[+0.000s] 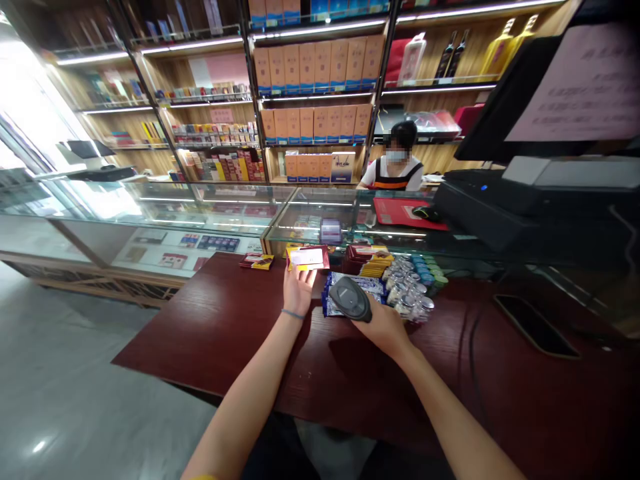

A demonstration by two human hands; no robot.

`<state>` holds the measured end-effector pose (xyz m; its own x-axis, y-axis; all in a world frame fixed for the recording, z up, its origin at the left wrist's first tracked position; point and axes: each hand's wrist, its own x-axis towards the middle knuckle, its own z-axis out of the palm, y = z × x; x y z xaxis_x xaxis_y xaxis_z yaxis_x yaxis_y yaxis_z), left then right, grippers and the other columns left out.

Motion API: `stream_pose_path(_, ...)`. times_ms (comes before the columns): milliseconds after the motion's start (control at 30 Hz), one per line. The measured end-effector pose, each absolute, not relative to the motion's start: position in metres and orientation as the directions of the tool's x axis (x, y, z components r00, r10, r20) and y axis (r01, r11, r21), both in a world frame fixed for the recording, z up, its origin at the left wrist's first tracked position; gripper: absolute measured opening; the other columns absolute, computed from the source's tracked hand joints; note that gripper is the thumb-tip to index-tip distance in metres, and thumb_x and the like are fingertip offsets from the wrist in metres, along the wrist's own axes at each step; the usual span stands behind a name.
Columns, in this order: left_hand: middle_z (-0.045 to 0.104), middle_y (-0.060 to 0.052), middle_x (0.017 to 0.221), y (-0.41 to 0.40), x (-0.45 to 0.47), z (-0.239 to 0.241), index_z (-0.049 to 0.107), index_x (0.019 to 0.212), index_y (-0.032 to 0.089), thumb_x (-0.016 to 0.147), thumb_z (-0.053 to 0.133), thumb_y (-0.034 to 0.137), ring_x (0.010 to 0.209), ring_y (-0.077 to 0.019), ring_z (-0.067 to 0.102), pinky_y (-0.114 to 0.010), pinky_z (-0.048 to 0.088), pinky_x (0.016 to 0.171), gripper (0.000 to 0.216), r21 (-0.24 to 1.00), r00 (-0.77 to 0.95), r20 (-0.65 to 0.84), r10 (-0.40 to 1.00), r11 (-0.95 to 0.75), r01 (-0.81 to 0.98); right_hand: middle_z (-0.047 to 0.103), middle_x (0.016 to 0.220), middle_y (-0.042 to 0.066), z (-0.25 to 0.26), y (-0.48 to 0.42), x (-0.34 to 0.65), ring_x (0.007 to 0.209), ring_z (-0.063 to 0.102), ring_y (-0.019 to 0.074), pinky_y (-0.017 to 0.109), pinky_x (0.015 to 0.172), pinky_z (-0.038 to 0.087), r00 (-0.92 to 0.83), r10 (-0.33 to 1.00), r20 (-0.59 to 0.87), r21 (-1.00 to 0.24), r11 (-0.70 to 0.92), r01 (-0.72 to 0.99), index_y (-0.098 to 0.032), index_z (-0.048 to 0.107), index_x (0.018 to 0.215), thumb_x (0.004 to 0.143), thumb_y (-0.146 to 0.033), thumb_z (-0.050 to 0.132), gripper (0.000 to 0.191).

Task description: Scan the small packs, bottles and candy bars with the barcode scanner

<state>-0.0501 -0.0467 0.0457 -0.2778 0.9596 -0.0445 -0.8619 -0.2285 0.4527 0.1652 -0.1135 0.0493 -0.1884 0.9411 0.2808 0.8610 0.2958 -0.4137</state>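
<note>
My left hand point(299, 293), palm up, grips a dark red and yellow snack packet point(309, 257) and holds it above the table with its pale label side showing. My right hand point(387, 327) is wrapped round the handle of a black barcode scanner point(351, 299), whose head points toward the packet. Beneath the scanner lie blue and silver packets point(329, 303), partly hidden by it. Behind them is a stack of red and yellow packets point(375, 260). To the right stand several small clear jars point(407, 293) with silver lids. One similar red packet point(257, 261) lies off to the left.
A dark red wooden table point(220, 333) spans the front. A phone point(537, 327) lies at its right. Beyond runs a glass display counter point(225, 200) with a red mat point(400, 213). Black till equipment point(480, 207) stands right. A masked person point(397, 170) is behind the counter.
</note>
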Motion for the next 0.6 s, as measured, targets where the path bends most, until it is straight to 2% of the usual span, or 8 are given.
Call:
stream_pose_path(167,0.073,-0.003,0.112,-0.046,-0.05,0.043,0.061,0.107,0.026,0.097,0.061,0.02,0.103,-0.0168,0.071,-0.046,0.053,0.105,0.012,0.459,-0.281,-0.078,0.957,-0.216,-0.862,0.078,0.085,0.004,0.05,-0.115,0.165,0.08,0.076,0.031,0.032,0.065,0.047,-0.143,0.946,0.292,-0.426,0.263,0.866,-0.026,0.062,0.123,0.081,-0.041,0.066,0.045)
stream_pose_path(300,0.073,-0.002,0.109,-0.044,-0.051,0.041,0.061,0.106,0.025,0.095,0.063,0.021,0.1,-0.0158,0.071,-0.044,0.053,0.104,0.011,0.488,-0.284,-0.08,0.955,-0.211,-0.847,0.078,0.084,0.003,0.052,-0.115,0.167,0.079,0.076,0.0297,0.03,0.064,0.047,-0.096,0.952,0.29,-0.49,0.234,0.839,-0.028,0.059,0.122,0.079,-0.041,0.067,0.046)
stream_pose_path(467,0.072,-0.001,0.108,-0.045,-0.051,0.043,0.062,0.103,0.025,0.086,0.071,0.015,0.096,-0.0131,0.07,-0.041,0.053,0.101,0.022,0.598,-0.298,-0.03,0.954,-0.222,-0.77,0.078,0.09,0.004,0.058,-0.118,0.169,0.087,0.076,0.0307,0.032,0.068,0.051,-0.013,0.942,0.337,-0.618,0.232,0.751,-0.028,0.056,0.122,0.079,-0.04,0.067,0.046)
stream_pose_path(600,0.072,-0.001,0.107,-0.04,-0.046,0.054,0.065,0.102,0.024,0.077,0.078,0.017,0.095,-0.0127,0.069,-0.032,0.055,0.093,0.029,0.698,-0.312,0.068,0.948,-0.269,-0.663,0.078,0.092,0.005,0.061,-0.117,0.177,0.09,0.075,0.0315,0.036,0.071,0.055,0.093,0.917,0.389,-0.704,0.231,0.671,-0.027,0.057,0.117,0.076,-0.041,0.069,0.044)
